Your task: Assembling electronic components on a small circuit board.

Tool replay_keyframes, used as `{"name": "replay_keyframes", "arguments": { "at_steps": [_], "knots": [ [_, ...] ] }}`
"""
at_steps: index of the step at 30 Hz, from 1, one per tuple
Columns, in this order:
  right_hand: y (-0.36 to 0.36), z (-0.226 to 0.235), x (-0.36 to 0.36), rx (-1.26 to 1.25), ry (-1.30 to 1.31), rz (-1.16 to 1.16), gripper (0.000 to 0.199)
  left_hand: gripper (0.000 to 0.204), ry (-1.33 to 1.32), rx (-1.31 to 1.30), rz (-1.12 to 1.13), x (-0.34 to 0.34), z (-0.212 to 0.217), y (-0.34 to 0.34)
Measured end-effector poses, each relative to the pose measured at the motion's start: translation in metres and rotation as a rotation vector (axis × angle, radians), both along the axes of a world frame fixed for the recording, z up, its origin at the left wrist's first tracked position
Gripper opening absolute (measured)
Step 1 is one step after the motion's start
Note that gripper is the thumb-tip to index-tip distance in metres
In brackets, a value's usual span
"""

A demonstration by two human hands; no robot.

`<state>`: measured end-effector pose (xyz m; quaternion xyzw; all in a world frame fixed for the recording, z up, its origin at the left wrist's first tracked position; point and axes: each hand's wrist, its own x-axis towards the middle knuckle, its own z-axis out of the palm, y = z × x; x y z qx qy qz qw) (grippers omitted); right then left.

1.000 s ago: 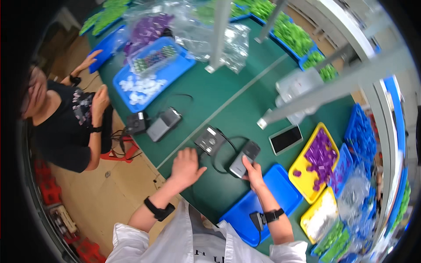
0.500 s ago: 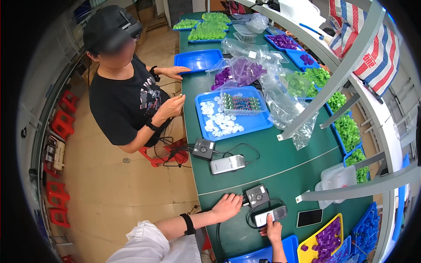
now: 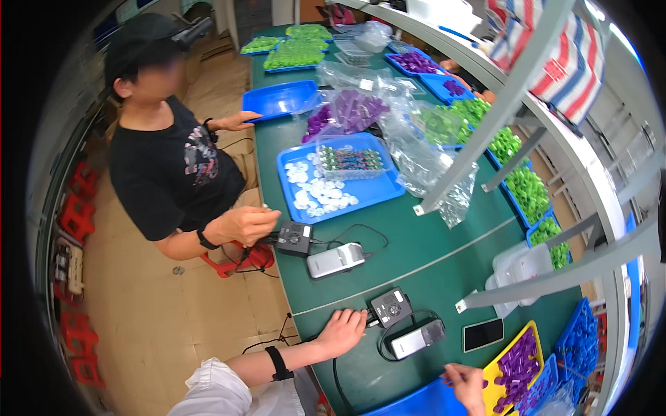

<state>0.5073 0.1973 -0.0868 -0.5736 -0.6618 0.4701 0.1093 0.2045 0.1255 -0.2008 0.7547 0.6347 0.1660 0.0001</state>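
Head view, near to far. Right hand (image 3: 466,383) at the lower edge, fingers loosely curled and grasping nothing that shows, its tips just beside the purple caps (image 3: 517,364) in the yellow tray (image 3: 501,358). Left hand (image 3: 341,331) lies flat and released on the green table (image 3: 430,256), its fingertips touching the small black box (image 3: 390,306); the grey handheld unit (image 3: 415,338) rests just right of that hand, between the two hands. Judged step: picking a cap; best taken singly with the fingertips while the left hand steadies the box. Beyond the left hand, a co-worker's hand (image 3: 243,223) holds a small part near a second black box (image 3: 294,237). Against the picture half a second earlier, the right hand has left the grey unit for the tray; the left hand stays by the box.
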Motion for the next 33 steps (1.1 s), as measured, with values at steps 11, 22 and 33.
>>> {"name": "replay_keyframes", "arguments": {
  "at_steps": [11, 22, 33],
  "knots": [
    [-0.014, 0.043, 0.104, 0.439, 0.055, -0.357, 0.031, 0.057, -0.026, -0.016, 0.075, 0.007, -0.025, 0.003],
    [-0.090, -0.008, 0.399, 0.640, -1.021, -0.659, 0.027, 0.042, 0.050, 0.229, -0.005, 0.015, -0.034, -0.002],
    [-0.077, -0.095, 0.511, 0.320, -0.904, -1.113, 0.032, 0.041, -0.147, 0.127, -0.080, 0.025, -0.026, -0.005]
  ]
}}
